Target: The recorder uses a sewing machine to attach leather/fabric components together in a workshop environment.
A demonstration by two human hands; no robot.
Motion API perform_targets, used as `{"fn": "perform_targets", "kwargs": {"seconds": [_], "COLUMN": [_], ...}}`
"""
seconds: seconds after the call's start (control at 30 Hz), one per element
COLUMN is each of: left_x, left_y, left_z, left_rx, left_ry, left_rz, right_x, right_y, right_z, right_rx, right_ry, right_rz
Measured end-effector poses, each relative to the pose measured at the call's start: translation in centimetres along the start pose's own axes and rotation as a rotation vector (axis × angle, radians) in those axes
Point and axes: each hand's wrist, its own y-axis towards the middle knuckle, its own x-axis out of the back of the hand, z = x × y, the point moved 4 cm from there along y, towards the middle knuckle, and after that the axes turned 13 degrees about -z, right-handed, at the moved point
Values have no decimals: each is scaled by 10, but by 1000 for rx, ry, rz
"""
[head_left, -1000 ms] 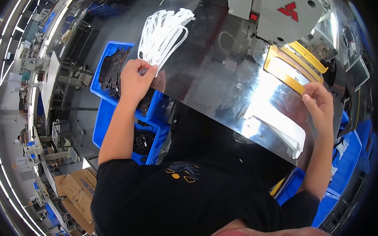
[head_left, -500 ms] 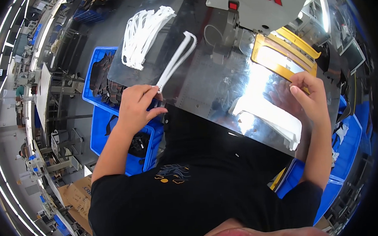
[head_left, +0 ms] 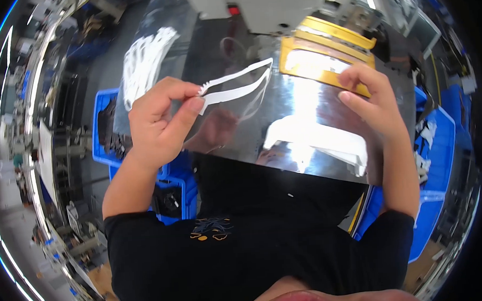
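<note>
My left hand (head_left: 160,119) pinches the toothed end of a thin white strip (head_left: 232,92) between thumb and forefinger. The strip is bent into a narrow loop and held up above the shiny metal table, its far end pointing right. My right hand (head_left: 372,97) is at the near right corner of a yellow frame (head_left: 324,76). Its fingers are curled, with a gap between thumb and forefinger; whether they touch the frame is unclear. A stack of white curved pieces (head_left: 317,141) lies on the table, left of my right forearm.
A pile of white strips (head_left: 146,63) lies at the table's far left. A pale machine (head_left: 282,6) with a red mark stands over the back. Blue bins flank the table, one with dark pieces on the left (head_left: 99,125) and others on the right (head_left: 443,156).
My left hand has raised the white strip off the table and swung it round, so its loop now points right and has opened wider. The whole view has shifted slightly.
</note>
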Motion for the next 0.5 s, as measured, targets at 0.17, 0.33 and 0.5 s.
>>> {"fn": "perform_targets", "kwargs": {"seconds": [0.17, 0.33, 0.5], "left_x": [-73, -111, -136], "left_y": [46, 58, 53], "left_z": [-12, 19, 57], "left_rx": [55, 157, 207], "left_ry": [-373, -545, -287], "left_rz": [198, 178, 86], "right_x": [14, 16, 34], "right_y": [3, 1, 5], "right_z": [1, -20, -32], "right_rx": [193, -157, -500], "right_ry": [-30, 398, 370], "right_rz": [-123, 153, 62]}}
